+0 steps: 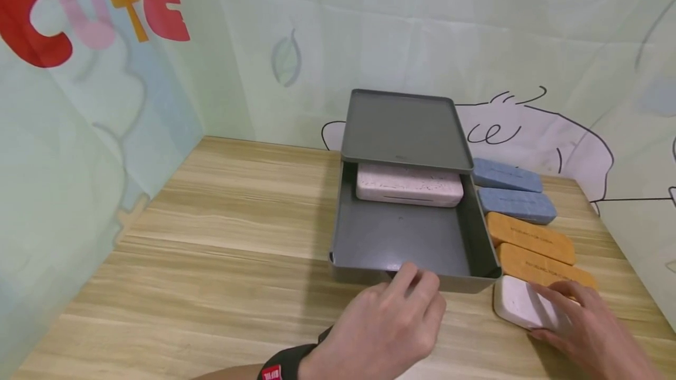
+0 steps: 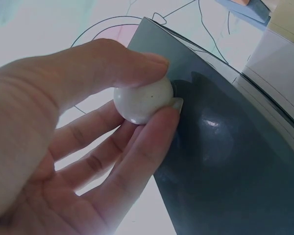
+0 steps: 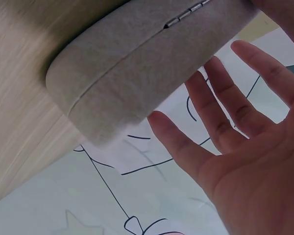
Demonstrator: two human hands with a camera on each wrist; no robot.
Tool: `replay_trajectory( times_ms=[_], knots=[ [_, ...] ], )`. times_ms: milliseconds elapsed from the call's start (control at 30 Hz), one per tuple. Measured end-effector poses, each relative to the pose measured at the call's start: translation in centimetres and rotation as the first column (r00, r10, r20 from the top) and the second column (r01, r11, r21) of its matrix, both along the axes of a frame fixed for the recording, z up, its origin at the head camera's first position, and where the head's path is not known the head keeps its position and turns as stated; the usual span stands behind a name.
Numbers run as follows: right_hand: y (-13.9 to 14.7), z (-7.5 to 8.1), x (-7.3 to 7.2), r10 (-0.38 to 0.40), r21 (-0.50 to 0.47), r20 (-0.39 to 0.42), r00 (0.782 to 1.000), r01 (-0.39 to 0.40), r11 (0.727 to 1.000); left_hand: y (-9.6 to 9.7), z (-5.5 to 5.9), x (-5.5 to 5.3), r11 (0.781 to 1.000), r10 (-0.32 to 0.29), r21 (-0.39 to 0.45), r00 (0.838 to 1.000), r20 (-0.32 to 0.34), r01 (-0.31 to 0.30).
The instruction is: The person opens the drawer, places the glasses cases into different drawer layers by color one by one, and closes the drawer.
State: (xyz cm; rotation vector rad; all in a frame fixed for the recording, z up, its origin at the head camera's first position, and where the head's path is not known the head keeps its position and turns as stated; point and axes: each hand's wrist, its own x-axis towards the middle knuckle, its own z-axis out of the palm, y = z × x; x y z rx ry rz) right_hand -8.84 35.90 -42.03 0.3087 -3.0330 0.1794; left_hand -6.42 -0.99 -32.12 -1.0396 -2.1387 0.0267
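A grey drawer (image 1: 401, 239) is pulled out from under a flat grey top (image 1: 406, 128). In the left wrist view, my left hand (image 2: 88, 132) pinches a round white knob (image 2: 144, 100) on the drawer's dark front; the head view shows this hand (image 1: 380, 321) at the near edge. A pinkish-white case (image 1: 409, 186) lies at the back of the drawer, partly under the top. On the table to the right, my right hand (image 1: 586, 321) grips a pale glasses case (image 1: 520, 304), thumb on the near side and fingers across the far side. Its metal hinge (image 3: 188, 13) shows in the right wrist view.
Beyond the pale case, two orange cases (image 1: 533, 236) and two blue cases (image 1: 514, 204) line up along the drawer's right side. The wooden table (image 1: 237, 221) extends to the left. A printed cloth (image 1: 237, 46) hangs behind and at both sides.
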Motion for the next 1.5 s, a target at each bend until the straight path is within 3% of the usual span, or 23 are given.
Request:
replay_trajectory(
  times_ms=[67, 233, 400, 567, 867, 1100, 1367, 1500],
  knots=[
    [-0.09, 0.02, -0.11, -0.001, 0.007, 0.012, 1.000, 0.000, 1.000, -0.01, 0.02, -0.01, 1.000, -0.001, 0.002, 1.000, 0.004, 0.001],
    [-0.22, -0.26, -0.09, 0.034, 0.012, -0.073, 0.997, -0.034, 0.999, -0.02, 0.03, -0.02, 1.000, 0.000, 0.005, 1.000, 0.012, 0.000],
    [-0.04, -0.38, -0.23, 0.011, 0.014, -0.047, 0.999, -0.010, 1.000, 0.04, 0.05, -0.03, 1.000, 0.010, 0.004, 1.000, 0.006, -0.010],
    [0.10, -0.49, -0.30, 0.048, 0.020, -0.088, 0.995, -0.047, 0.999, 0.06, 0.07, -0.03, 1.000, 0.015, -0.003, 1.000, -0.005, -0.015],
    [0.22, -0.03, -0.55, -0.019, 0.028, 0.023, 1.000, 0.018, 0.999, 0.06, 0.25, -0.04, 1.000, 0.010, -0.001, 1.000, 0.015, -0.010],
    [0.22, 0.10, -0.31, 0.018, 0.054, 0.012, 1.000, -0.019, 0.998, -0.04, 0.36, 0.11, 1.000, 0.004, -0.005, 1.000, 0.020, -0.004],
    [0.24, 0.03, -0.58, -0.025, 0.096, 0.123, 0.992, 0.013, 0.995, -0.08, 0.48, 0.22, 1.000, 0.003, -0.015, 1.000, 0.028, -0.002],
    [0.37, 0.00, -0.66, -0.020, 0.106, 0.133, 0.991, 0.006, 0.994, -0.10, 0.45, 0.24, 1.000, 0.006, -0.014, 1.000, 0.021, -0.006]
  ],
)
